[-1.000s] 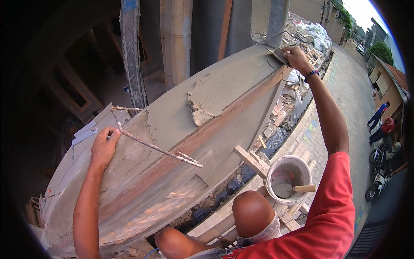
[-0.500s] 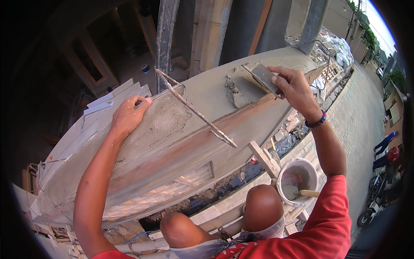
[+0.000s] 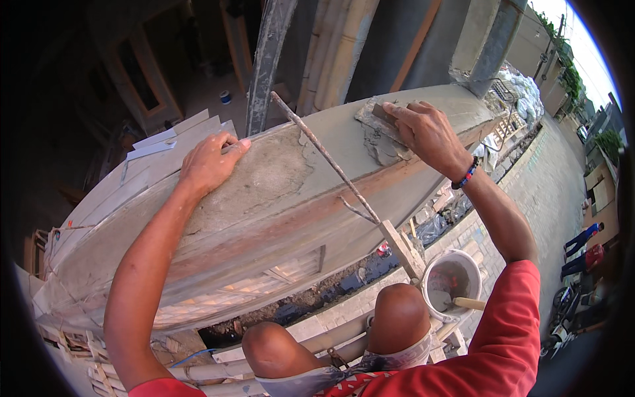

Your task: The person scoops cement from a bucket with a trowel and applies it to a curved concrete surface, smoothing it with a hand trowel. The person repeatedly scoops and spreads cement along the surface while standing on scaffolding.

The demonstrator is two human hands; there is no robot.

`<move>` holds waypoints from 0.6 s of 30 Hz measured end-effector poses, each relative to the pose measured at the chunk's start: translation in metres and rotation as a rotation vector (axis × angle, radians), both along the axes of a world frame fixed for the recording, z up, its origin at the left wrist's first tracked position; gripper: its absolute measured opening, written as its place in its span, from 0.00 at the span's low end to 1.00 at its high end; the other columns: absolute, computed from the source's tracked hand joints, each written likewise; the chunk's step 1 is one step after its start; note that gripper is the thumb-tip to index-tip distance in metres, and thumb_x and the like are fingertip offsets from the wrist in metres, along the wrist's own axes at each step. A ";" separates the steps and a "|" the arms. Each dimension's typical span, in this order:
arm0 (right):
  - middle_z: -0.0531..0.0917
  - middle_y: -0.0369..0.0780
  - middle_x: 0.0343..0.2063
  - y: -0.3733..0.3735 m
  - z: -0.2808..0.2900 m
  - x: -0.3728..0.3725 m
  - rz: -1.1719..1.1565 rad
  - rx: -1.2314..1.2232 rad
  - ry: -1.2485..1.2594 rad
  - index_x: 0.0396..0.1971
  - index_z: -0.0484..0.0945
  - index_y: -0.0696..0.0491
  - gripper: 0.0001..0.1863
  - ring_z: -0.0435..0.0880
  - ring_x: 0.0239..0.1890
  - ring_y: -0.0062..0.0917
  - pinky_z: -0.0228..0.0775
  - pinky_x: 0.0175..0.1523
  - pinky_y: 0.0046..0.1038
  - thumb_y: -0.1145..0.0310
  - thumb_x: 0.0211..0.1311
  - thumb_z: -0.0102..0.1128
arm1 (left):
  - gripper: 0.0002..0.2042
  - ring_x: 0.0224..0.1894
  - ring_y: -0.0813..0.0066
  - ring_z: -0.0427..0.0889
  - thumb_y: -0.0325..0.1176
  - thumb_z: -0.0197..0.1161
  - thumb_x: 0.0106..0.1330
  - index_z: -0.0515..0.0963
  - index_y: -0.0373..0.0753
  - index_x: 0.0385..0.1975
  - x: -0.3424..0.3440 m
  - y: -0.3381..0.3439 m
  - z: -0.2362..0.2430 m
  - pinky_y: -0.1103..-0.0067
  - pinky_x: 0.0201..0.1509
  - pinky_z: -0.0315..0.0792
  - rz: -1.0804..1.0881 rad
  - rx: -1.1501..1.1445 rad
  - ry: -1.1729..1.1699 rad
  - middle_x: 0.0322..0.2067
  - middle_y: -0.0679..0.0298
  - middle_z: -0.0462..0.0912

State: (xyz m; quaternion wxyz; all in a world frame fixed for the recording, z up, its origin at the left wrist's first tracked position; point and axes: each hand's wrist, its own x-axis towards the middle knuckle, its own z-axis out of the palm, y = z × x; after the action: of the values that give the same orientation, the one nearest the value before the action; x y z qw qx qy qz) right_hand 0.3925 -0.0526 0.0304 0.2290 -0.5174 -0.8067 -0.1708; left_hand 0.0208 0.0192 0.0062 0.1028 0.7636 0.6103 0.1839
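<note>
My left hand (image 3: 213, 162) rests on top of a curved, plastered concrete wall (image 3: 254, 175), fingers hooked over its far edge; the fingertips are partly hidden. Farther right, my right hand (image 3: 433, 135) grips a flat plastering trowel (image 3: 385, 116), mostly covered by the fingers. Its blade lies low against a rough patch of wet grey mortar (image 3: 380, 143) on the wall top. Between the two hands, a rusty steel bar clamp (image 3: 329, 159) slants across the wall, with a short prong on its near side.
Beside my right knee stands a white bucket (image 3: 477, 268) with a wooden handle (image 3: 468, 304) sticking out. Bamboo poles (image 3: 331, 341) run beneath my legs. A wooden post (image 3: 402, 250) rises near the bucket. Metal columns (image 3: 270, 66) stand behind the wall; people (image 3: 582, 241) are on the street at right.
My right hand has tipped the trowel down onto the mortar patch and moved slightly left. The view has shifted, and the steel clamp appears at a steeper slant. My left hand stays on the edge.
</note>
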 end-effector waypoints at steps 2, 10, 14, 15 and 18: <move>0.82 0.49 0.31 0.008 -0.002 0.011 -0.039 -0.037 0.087 0.51 0.80 0.57 0.19 0.81 0.34 0.44 0.74 0.44 0.39 0.78 0.58 0.57 | 0.26 0.54 0.56 0.78 0.60 0.55 0.65 0.82 0.42 0.44 -0.003 0.002 -0.004 0.64 0.56 0.68 -0.011 0.033 0.007 0.47 0.52 0.82; 0.83 0.54 0.39 0.019 -0.003 0.110 -0.354 0.045 0.041 0.49 0.80 0.58 0.19 0.83 0.41 0.46 0.73 0.48 0.43 0.78 0.57 0.53 | 0.26 0.52 0.56 0.78 0.60 0.54 0.65 0.82 0.42 0.44 0.004 0.004 -0.003 0.64 0.56 0.68 -0.015 0.010 0.012 0.45 0.54 0.82; 0.84 0.55 0.36 0.016 0.011 0.186 -0.604 0.090 0.094 0.49 0.81 0.56 0.19 0.85 0.37 0.46 0.75 0.44 0.40 0.74 0.58 0.54 | 0.25 0.53 0.57 0.78 0.60 0.54 0.66 0.82 0.44 0.45 0.001 -0.002 0.004 0.65 0.56 0.68 0.023 -0.010 0.025 0.46 0.54 0.82; 0.85 0.53 0.36 0.014 0.011 0.196 -0.585 0.147 0.157 0.50 0.81 0.57 0.19 0.86 0.35 0.43 0.76 0.43 0.38 0.73 0.59 0.54 | 0.25 0.53 0.57 0.78 0.60 0.54 0.66 0.82 0.44 0.45 0.003 -0.002 0.005 0.65 0.56 0.68 0.034 -0.026 0.021 0.46 0.55 0.82; 0.85 0.53 0.38 0.018 0.017 0.204 -0.483 -0.044 0.565 0.49 0.82 0.55 0.19 0.86 0.42 0.43 0.74 0.53 0.38 0.70 0.57 0.55 | 0.24 0.54 0.57 0.78 0.60 0.54 0.66 0.82 0.46 0.45 0.007 -0.004 0.006 0.66 0.57 0.68 0.054 -0.052 0.024 0.47 0.55 0.82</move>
State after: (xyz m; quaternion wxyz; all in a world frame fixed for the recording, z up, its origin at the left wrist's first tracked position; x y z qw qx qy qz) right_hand 0.5968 -0.0347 0.0471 0.3845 -0.7243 -0.5698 -0.0532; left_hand 0.0274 0.0154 0.0125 0.1104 0.7460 0.6366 0.1614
